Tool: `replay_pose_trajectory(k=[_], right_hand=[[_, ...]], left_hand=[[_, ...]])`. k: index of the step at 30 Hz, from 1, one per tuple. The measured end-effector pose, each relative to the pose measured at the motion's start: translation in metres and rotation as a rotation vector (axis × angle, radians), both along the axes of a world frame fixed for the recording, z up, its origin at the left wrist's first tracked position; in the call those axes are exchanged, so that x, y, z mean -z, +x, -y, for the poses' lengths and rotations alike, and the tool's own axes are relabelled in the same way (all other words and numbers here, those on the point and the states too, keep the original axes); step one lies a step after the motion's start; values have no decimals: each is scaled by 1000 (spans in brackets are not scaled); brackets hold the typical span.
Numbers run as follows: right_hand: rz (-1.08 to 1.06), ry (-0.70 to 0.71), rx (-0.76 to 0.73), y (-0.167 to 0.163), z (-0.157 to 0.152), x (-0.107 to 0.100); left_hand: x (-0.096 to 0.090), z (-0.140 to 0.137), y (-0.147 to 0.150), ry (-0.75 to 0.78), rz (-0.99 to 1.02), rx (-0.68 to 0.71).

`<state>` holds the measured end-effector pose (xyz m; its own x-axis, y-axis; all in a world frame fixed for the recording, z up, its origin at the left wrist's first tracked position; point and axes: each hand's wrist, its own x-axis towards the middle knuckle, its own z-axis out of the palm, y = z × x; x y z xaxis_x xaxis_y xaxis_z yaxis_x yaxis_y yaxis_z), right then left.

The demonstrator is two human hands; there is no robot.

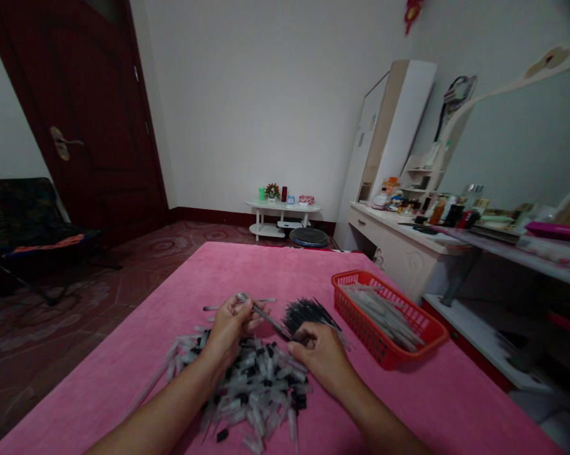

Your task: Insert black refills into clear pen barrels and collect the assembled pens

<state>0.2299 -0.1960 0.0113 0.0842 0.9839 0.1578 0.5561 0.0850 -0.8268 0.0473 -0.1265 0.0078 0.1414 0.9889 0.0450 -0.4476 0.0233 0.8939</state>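
Note:
A slim pen (269,317) with a dark tip end slants between my two hands over the pink cloth. My left hand (230,325) pinches its upper left end. The fingers of my right hand (320,351) are closed around its lower right end, partly hiding it. Beneath and between my hands lies a heap of clear pen caps and small black pieces (261,382). Just beyond my right hand is a bundle of dark, thin pen refills (311,313). One more thin pen part (213,308) lies behind my left hand.
A red plastic basket (388,360) with clear pen barrels (384,313) stands on the right of the pink-covered table (247,268). A white dresser (394,243) with bottles is at the right, a folding chair (24,215) at the left. A low white stand (282,206) is by the far wall.

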Motion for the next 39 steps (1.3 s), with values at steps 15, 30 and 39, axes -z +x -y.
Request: replay_pose_trajectory(k=[15, 30, 39], right_hand=[[66, 28, -64, -9, 8, -3], [549, -8, -44, 34, 1, -26], [864, -59, 182, 42, -3, -32]], left_hand=[[-6, 5, 2, 4, -41, 15], [-15, -16, -20, 30, -5, -208], [-7, -14, -15, 25, -34, -142]])
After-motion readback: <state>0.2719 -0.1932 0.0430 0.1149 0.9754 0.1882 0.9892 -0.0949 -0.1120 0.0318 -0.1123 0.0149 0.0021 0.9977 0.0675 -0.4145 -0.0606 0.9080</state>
